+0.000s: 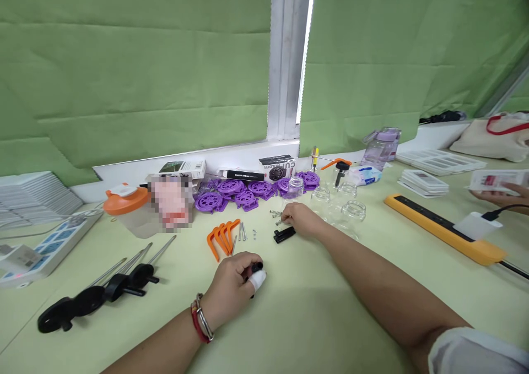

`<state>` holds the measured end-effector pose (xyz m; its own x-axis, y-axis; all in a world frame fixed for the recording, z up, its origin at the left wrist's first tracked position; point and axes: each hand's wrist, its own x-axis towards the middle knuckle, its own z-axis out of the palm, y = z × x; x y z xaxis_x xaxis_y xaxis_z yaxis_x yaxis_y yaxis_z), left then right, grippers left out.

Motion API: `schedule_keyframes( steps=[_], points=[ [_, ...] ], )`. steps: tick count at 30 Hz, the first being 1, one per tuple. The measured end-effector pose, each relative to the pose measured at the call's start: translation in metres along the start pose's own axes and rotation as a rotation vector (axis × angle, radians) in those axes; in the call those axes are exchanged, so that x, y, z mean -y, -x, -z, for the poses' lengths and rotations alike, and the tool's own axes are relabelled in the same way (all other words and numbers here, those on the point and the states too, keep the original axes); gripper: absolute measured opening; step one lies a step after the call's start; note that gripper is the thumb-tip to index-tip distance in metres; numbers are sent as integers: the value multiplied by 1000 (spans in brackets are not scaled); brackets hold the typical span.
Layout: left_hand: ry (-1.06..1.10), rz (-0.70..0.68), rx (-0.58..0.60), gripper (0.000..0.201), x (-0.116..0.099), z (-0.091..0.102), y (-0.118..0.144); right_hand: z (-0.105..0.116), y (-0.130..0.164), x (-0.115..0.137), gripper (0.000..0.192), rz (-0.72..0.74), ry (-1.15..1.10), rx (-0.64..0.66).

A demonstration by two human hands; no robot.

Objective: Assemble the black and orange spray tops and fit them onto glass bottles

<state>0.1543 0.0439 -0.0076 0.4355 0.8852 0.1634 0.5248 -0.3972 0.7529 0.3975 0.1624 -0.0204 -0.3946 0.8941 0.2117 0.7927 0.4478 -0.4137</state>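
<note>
My left hand (pixel 233 281), with white tape round the thumb, is closed on a small black plastic part (pixel 257 266); most of that part is hidden by the fingers. My right hand (pixel 300 218) reaches across the table, fingertips pinched together at several small metal springs (pixel 275 213). Whether a spring is between those fingertips is hidden. Just below the right hand lies a black plastic piece (pixel 284 235). Orange L-shaped handles (pixel 223 237) sit beyond my left hand, beside a few metal screws (pixel 242 231) and tiny metal bits (pixel 254 234).
Purple openwork plastic parts (pixel 247 199) lie along the wall, with clear glass jars (pixel 354 211) to their right. Black parts with metal rods (pixel 118 287) and an orange-lidded container (pixel 128 209) are left. A yellow power strip (pixel 438 225) and another person's hand (pixel 506 196) are right.
</note>
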Motion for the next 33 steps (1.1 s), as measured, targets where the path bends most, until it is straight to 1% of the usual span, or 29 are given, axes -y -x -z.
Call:
schedule_keyframes(
  steps=[5,14,21,24,27,28,30,31,33],
  points=[
    [-16,-3,-3,15,0,-1,-1,-2,-6,0,12,21,21,50],
    [-31,-4,-4,15,1,-1,-2,-4,-8,2,15,17,59,90],
    [-34,-8,-4,17,1,0,-2,-5,-9,2,15,18,47,66],
    [-36,-6,-8,18,3,0,-2,-2,-7,9,15,15,16,45],
    [-23,-2,-9,17,6,0,-3,3,0,30,15,63,-106,15],
    [-19,-3,-11,17,6,-1,-3,5,4,40,14,105,-245,0],
    [-11,-8,-13,16,7,-1,-4,8,12,60,10,207,-504,28],
    [-7,-11,-15,15,8,-1,-4,9,16,70,9,255,-579,63],
    [-6,-16,-19,13,8,-1,-5,10,24,84,10,335,-652,135]
  ],
)
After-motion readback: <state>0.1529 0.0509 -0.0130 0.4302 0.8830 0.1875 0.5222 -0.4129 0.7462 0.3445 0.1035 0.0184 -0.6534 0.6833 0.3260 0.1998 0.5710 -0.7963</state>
